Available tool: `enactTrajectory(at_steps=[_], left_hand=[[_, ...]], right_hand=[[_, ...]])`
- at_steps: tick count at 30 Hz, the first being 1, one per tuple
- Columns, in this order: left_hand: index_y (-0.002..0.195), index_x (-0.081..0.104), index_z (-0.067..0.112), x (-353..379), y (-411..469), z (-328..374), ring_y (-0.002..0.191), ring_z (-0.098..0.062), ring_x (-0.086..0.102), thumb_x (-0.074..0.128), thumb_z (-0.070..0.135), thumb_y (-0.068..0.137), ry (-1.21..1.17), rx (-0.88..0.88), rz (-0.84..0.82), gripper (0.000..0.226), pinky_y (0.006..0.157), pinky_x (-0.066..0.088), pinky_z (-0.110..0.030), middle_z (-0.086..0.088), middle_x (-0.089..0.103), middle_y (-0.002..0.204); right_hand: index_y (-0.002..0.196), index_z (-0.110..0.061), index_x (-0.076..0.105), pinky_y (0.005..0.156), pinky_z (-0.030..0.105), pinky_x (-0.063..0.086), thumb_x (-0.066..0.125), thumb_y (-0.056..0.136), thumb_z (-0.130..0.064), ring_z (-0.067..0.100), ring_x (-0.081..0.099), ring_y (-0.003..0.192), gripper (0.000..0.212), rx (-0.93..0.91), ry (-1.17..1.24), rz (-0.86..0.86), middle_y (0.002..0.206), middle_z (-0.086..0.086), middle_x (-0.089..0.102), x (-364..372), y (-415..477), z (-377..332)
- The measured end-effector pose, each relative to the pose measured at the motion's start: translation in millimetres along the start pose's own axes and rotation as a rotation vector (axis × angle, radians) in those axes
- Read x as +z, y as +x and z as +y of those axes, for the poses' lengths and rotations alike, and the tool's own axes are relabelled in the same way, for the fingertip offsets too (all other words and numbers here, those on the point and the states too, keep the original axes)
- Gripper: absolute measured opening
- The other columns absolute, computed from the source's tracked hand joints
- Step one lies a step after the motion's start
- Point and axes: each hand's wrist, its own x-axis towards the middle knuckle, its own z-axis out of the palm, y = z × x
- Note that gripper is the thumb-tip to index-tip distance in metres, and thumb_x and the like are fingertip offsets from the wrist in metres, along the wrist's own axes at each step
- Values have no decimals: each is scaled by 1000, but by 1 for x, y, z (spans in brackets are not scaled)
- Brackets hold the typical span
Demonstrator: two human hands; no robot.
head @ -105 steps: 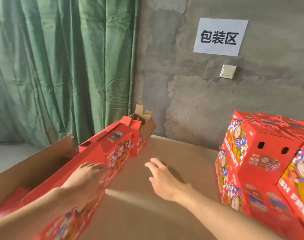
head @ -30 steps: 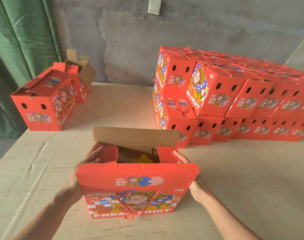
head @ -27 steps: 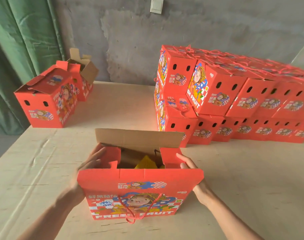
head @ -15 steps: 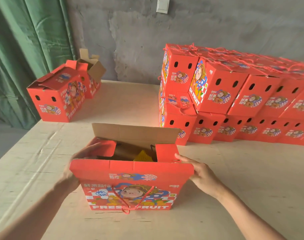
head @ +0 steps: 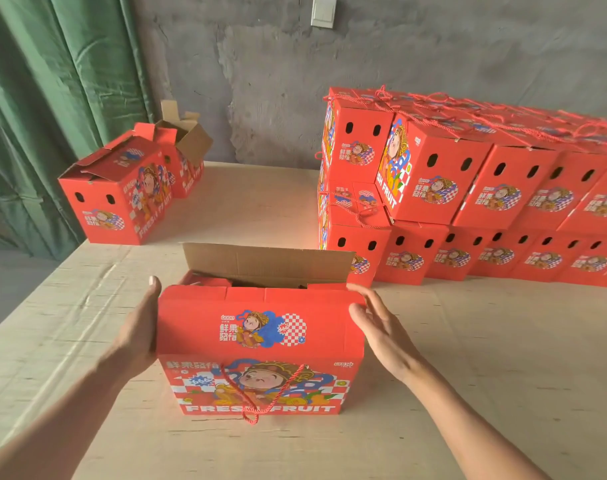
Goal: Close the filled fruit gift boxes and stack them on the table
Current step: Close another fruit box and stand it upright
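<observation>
Item: gift box (head: 260, 348), table (head: 485, 358) centre, front lid flap (head: 260, 320) half-folded, rear flap (head: 267, 263) upright. Left hand (head: 137, 336) flat against its side; right hand (head: 381, 327) spread beside it (neither gripping). Step: closing. Next, likely: fold rear flap down, then move to closed stack (head: 468, 188)

Bare table (head: 503, 358) right of the front gift box (head: 260, 344) is wide open, free path there. Left hand (head: 139, 334) lies flat on the box's left side, right hand (head: 381, 327) flat just off its right edge, fingers spread. Rear cardboard flap (head: 267, 263) stands up, blocks reach from behind. Stacked boxes (head: 468, 188) wall off far right, two layers high. Open lane of table between stack and two open boxes (head: 129, 188) at far left. Green curtain (head: 53, 98) bounds the left.
</observation>
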Motion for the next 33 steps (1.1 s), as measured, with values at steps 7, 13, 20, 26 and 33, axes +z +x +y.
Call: enactTrajectory(at_steps=[7, 13, 20, 26, 33], left_hand=[[104, 69, 44, 13, -11, 2, 89, -11, 69, 36, 55, 91, 354, 206, -24, 37, 65, 55, -23, 5, 72, 106], [94, 69, 16, 18, -17, -8, 87, -22, 63, 61, 12, 89, 1177, 768, 357, 11, 78, 44, -30, 0, 68, 96], [85, 65, 3, 24, -22, -19, 86, -25, 49, 49, 18, 85, 1215, 779, 415, 22, 80, 31, -23, -8, 57, 90], [79, 65, 4, 24, -20, -17, 81, -19, 44, 48, 15, 85, 1198, 804, 416, 22, 76, 30, -23, -6, 59, 84], [78, 66, 4, 23, -19, -19, 80, -20, 45, 47, 17, 85, 1192, 800, 411, 24, 75, 31, -26, -4, 59, 83]], right_hand=[[109, -18, 63, 67, 22, 38, 49, 96, -13, 13, 59, 83, 20, -110, -255, 402, 104, -4, 62, 35, 10, 0], [88, -7, 69, 63, 18, 37, 58, 90, -4, 13, 55, 74, 12, -113, -223, 515, 92, 2, 55, 42, 11, 4], [82, -2, 67, 64, 19, 36, 55, 91, -1, 16, 57, 79, 14, -105, -222, 526, 92, 6, 58, 44, 13, 4], [82, 0, 68, 72, 30, 40, 50, 94, -1, 20, 58, 86, 21, -47, -185, 522, 95, 8, 58, 44, 15, 3], [81, 6, 69, 71, 32, 43, 54, 91, 1, 24, 60, 85, 18, -33, -206, 520, 96, 12, 59, 42, 18, 2]])
